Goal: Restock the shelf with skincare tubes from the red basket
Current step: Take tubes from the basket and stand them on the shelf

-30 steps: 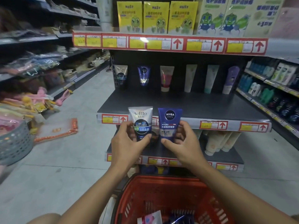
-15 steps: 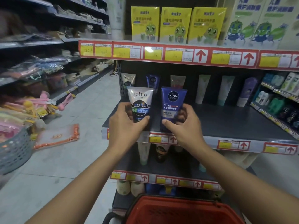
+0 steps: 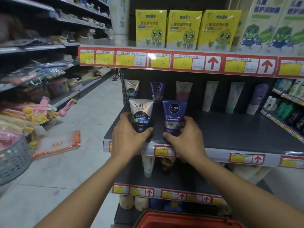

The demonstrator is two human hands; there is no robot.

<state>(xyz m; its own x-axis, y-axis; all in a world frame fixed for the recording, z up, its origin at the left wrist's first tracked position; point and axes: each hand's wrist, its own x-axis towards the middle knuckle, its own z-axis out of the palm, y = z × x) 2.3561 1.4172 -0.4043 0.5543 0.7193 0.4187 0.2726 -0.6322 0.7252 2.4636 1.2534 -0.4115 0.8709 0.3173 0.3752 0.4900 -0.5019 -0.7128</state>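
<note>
My left hand (image 3: pixel 130 137) grips the Softto tube (image 3: pixel 141 115), my right hand (image 3: pixel 185 137) the Nivea tube (image 3: pixel 174 116), both upright at the shelf (image 3: pixel 238 132) front

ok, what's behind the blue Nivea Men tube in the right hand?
A matching blue Nivea tube stands at the shelf back, a pink-labelled tube beside it. The held blue Nivea Men tube and right hand cover the shelf directly behind.

Dim overhead light, glare on one price label (image 3: pixel 152 56), edges bent, perhaps blurred.
</note>
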